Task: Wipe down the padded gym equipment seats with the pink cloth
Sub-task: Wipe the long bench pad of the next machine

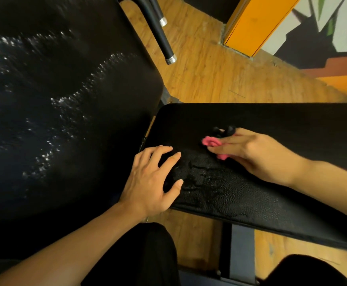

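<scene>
1. Runs left to right across the view, long axis roughly horizontal: black padded bench seat [271, 124], wet-looking patch near its near-left end.
2. Lies bunched on the seat pad under the right hand [257, 153]: pink cloth [210, 141], poking out past the fingertips.
3. Presses the cloth down with fingers straight and close together.
4. Rests flat on the seat's left end, fingers spread, holding nothing: left hand [149, 182].
5. Stands at left: larger black padded backrest [55, 100], glistening.

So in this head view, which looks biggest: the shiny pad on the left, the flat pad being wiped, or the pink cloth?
1. Left pad, though it is nearer the camera
2. Flat pad
3. Pink cloth, mostly hidden under the right hand
</scene>
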Action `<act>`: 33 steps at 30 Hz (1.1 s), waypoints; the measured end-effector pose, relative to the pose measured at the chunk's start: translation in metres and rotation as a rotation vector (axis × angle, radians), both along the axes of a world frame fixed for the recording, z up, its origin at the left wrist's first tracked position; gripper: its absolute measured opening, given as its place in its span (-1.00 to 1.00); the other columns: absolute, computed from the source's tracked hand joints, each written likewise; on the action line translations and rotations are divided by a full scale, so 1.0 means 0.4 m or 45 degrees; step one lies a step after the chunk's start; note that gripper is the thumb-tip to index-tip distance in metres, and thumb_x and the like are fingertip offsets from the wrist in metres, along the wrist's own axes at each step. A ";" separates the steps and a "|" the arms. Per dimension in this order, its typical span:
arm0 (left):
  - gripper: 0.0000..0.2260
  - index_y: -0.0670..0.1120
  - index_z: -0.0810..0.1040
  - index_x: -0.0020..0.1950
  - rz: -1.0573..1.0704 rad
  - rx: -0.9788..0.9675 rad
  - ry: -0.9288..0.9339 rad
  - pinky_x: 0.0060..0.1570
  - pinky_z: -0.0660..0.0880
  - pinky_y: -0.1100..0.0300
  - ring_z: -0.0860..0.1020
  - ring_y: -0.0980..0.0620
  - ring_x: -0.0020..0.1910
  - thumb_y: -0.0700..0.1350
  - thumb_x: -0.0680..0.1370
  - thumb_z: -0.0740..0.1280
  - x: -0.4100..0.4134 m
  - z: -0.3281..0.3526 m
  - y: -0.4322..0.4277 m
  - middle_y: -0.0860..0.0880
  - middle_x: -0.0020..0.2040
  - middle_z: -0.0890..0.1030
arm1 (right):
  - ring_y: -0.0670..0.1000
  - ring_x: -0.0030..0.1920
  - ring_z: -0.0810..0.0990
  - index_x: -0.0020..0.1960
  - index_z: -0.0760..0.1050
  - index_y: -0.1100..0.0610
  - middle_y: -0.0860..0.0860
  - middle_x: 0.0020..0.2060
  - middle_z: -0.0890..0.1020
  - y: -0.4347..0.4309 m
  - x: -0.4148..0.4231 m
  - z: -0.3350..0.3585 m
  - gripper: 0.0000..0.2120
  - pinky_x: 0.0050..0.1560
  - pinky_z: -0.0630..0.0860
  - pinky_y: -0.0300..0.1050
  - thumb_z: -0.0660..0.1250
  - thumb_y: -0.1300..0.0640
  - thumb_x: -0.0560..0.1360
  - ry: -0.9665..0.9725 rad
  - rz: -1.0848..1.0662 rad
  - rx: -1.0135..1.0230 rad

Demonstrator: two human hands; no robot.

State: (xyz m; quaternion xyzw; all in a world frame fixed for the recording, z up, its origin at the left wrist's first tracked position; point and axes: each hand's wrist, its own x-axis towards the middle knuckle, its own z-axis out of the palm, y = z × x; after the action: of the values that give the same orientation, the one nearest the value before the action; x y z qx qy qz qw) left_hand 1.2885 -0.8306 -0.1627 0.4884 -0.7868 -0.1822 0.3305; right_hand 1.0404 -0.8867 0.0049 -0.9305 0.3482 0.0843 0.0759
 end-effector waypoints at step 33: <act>-0.43 -0.03 0.42 0.56 -0.106 0.080 -0.578 0.49 0.30 -0.14 0.37 -0.12 0.51 0.20 0.63 0.08 0.024 0.097 -0.004 -0.08 0.51 0.44 | 0.13 0.22 0.55 0.28 0.57 -0.17 0.03 0.21 0.58 -0.112 0.175 -0.171 -0.73 0.21 0.52 0.10 0.24 0.03 0.63 0.015 -0.426 0.159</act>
State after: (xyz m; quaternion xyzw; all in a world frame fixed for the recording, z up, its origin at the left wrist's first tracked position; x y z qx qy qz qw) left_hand 1.2980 -0.8323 -0.1240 0.4940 -0.8544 -0.1056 0.1218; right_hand 1.1103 -0.9317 -0.0635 -0.8526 0.4926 0.0973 0.1447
